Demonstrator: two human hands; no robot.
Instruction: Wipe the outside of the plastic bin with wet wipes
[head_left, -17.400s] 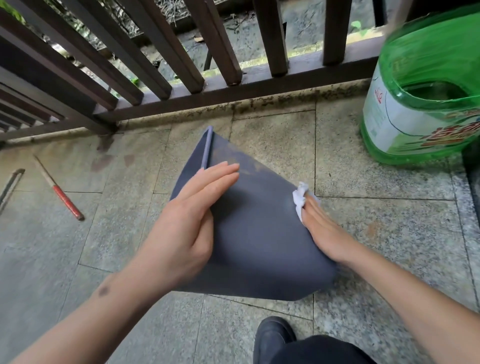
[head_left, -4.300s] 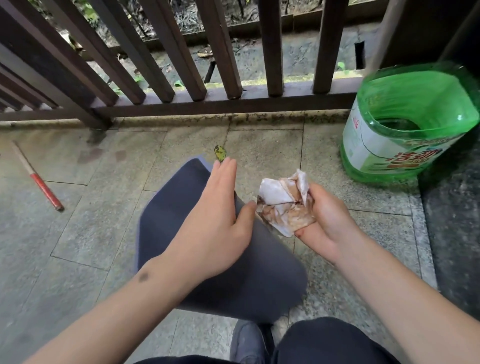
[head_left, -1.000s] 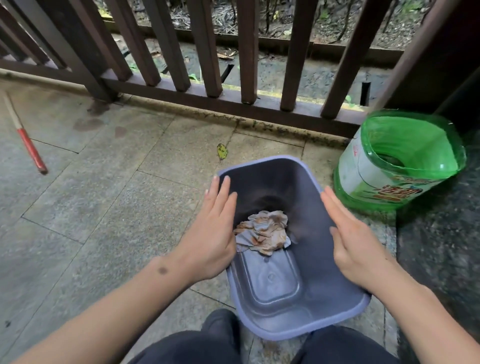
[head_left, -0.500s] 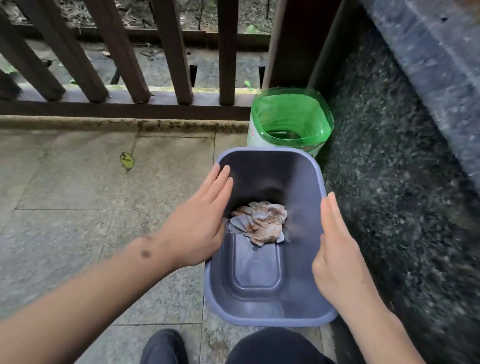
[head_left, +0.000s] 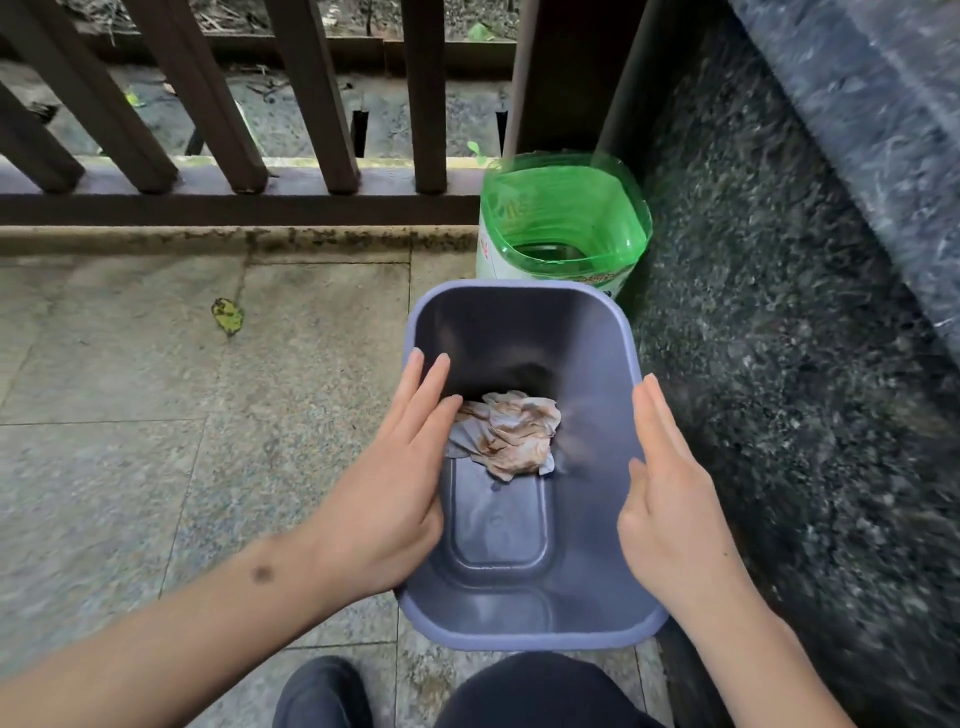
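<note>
step: wiping looks done, soiled crumpled wipe (head_left: 511, 434) dumped inside upright grey-blue plastic bin (head_left: 519, 631)
hands: left hand (head_left: 395, 483) and right hand (head_left: 670, 499) flat, fingers straight, pressing bin's sides
next: probably just let go

One head-worn wide-angle camera looks steeply down and forward from close above the bin (head_left: 519, 597), with the floor (head_left: 156, 441) and railing (head_left: 234, 208) beyond.

Grey stone tiles (head_left: 156, 441) cover the floor. A dark wooden railing (head_left: 234, 197) runs along their far edge. Right of the railing stands a dark speckled wall (head_left: 805, 364).
</note>
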